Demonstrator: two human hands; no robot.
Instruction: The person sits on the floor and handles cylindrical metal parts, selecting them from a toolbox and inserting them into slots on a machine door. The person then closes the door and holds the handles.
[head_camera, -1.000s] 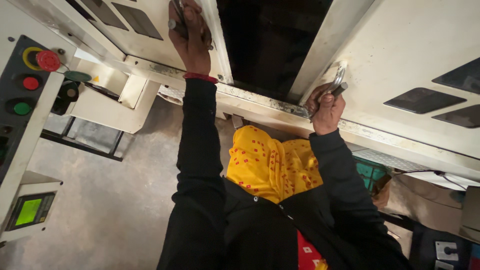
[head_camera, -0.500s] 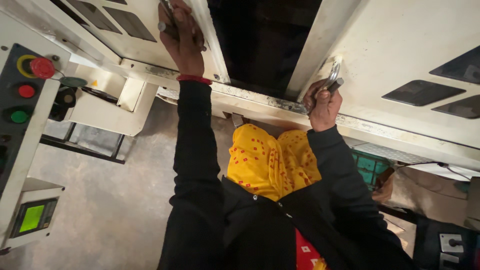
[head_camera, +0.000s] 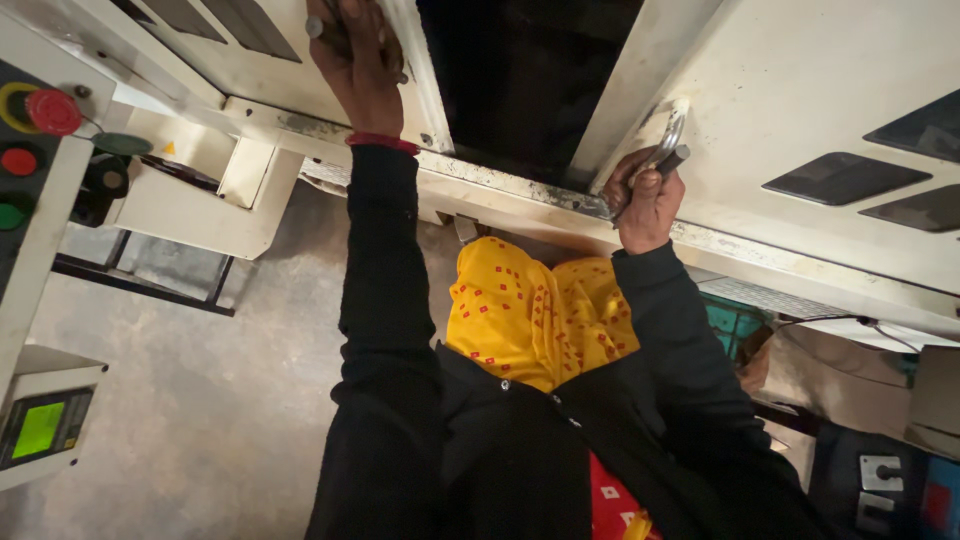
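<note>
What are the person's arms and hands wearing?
Both arms are in long black sleeves that reach the wrists. The left hand is bare, with a thin red band at its wrist. The right hand is bare too, no glove. A yellow cloth with small red marks hangs at the chest.

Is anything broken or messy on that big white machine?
Nothing looks broken. The left hand and right hand each grip a metal handle on the two white doors, with a dark gap between them. The only untidy thing is the rail under the doors: it is smudged with dark grime and scuffs.
</note>
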